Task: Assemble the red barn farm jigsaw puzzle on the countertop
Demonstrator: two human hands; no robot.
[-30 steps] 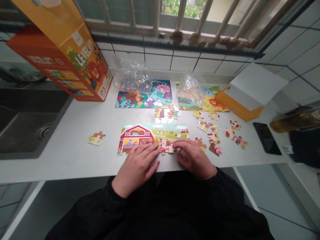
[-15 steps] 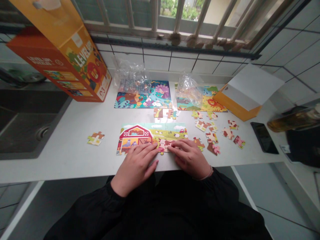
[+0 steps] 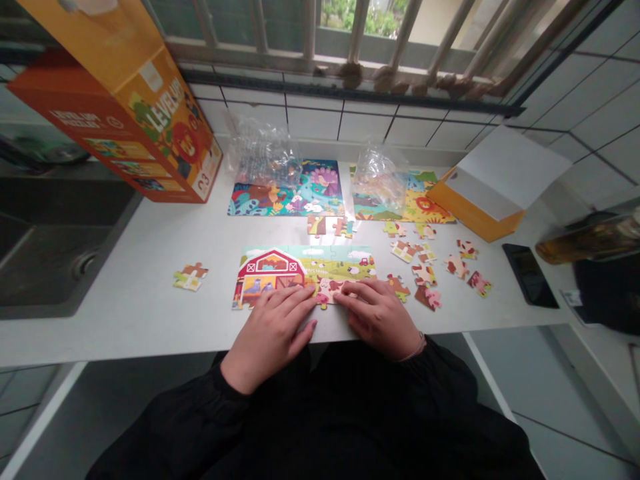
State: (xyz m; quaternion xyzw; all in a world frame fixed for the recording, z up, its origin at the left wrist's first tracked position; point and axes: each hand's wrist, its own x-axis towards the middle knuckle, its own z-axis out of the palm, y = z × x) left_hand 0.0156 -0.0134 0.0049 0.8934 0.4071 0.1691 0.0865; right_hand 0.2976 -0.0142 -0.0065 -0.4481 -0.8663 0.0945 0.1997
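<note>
We've got a tall orange box marked "LEVEL UP" standing back L on the counter, next to the sink; top flap's raised, can't see what's inside. Back R there's a yellow box on its side, white flap up, interior too dim to tell contents. Two clear plastic bags lie crumpled: L bag over part of a blue animal puzzle, R bag over part of a lion puzzle. Colours show thru both, but we can't tell if pcs are in them or it's the pics underneath.

Farm puzzle is front ctr, right before us, barn on L, cow at lower edge. Our L hand lies palm down over its lower edge, fingers straight & side by side, thumb apart, wrist angled in from lower L. Our R hand comes in from lower R, fingers bent, index tip on the cow pc; can't tell if it's pinching or just pressing. Loose pcs are scattered R of the puzzle, phone beyond.
</note>
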